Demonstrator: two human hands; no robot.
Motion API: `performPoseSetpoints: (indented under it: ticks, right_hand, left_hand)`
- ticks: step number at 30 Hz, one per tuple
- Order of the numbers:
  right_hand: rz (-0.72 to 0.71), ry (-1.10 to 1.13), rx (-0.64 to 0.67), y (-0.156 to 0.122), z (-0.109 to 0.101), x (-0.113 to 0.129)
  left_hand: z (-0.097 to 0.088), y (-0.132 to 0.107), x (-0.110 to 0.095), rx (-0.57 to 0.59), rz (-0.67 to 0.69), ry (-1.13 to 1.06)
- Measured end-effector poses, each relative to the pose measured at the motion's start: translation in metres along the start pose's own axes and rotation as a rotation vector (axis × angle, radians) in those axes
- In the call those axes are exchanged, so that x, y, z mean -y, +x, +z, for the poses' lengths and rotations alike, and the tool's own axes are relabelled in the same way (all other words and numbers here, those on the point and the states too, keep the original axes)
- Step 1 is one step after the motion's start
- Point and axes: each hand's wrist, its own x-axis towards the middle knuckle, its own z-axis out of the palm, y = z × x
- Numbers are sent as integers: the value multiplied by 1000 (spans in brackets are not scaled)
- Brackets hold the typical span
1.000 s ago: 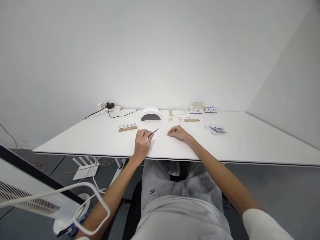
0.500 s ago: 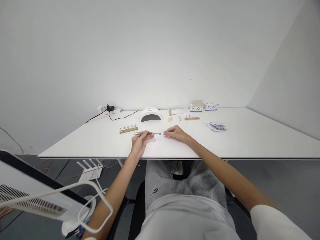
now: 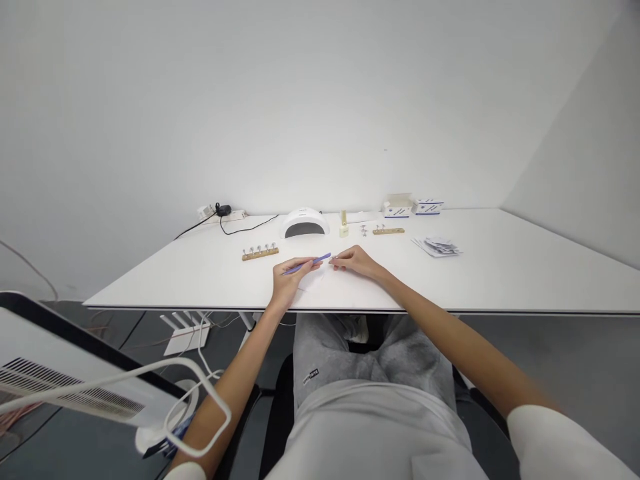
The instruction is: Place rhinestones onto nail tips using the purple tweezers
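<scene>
My left hand (image 3: 286,279) is closed in a pen-like grip around a slim blue-purple nail tool (image 3: 323,258). Its flattened tip points right, towards my other hand. Between the pinched thumb and fingers of my right hand (image 3: 356,260) is a small silvery piece (image 3: 334,259), too tiny to make out fully; it looks like the small nail tip stands nearby. The tool's tip is very close to that piece, and I cannot tell whether they touch. A thin white sheet (image 3: 314,281) lies on the table beneath my hands.
A wooden strip (image 3: 261,255) with several silvery stands is at left; another strip (image 3: 389,231) and loose stands (image 3: 364,231) lie at right. Behind are a white nail lamp (image 3: 305,220), a polish bottle (image 3: 343,230) and boxes (image 3: 397,208). White packets (image 3: 437,247) lie further right.
My left hand has turned the tool from nearly flat to slanting up to the right, its tip closer to my right hand. My right hand keeps its pinch. The view shifts slightly.
</scene>
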Motion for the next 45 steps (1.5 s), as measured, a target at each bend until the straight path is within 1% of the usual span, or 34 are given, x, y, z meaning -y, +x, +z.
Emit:
performPoseSetpoints:
  ticks: [3, 10, 14, 17, 25, 34, 39, 45]
  right_hand:
    - [-1, -45, -4, 0, 0, 1]
    - [4, -70, -9, -1, 1, 1]
    - [-5, -76, 2, -1, 1, 1]
    - [-14, -65, 12, 0, 0, 1]
    - [-20, 38, 40, 0, -2, 2]
    - [-20, 84, 32, 4, -5, -4]
    - [-9, 61, 43, 5, -4, -6]
    - [5, -27, 56, 1, -3, 2]
  left_hand:
    - [0, 0, -1, 15, 7, 51]
    - [1, -1, -4, 52, 30, 164]
    - [0, -1, -3, 109, 17, 219]
    - [-1, -1, -1, 122, 21, 243]
    - [-1, 0, 2, 111, -4, 216]
    - [0, 0, 2, 65, -7, 239]
    - [-1, 0, 1, 37, 10, 216]
    - [-2, -1, 0, 104, 14, 186]
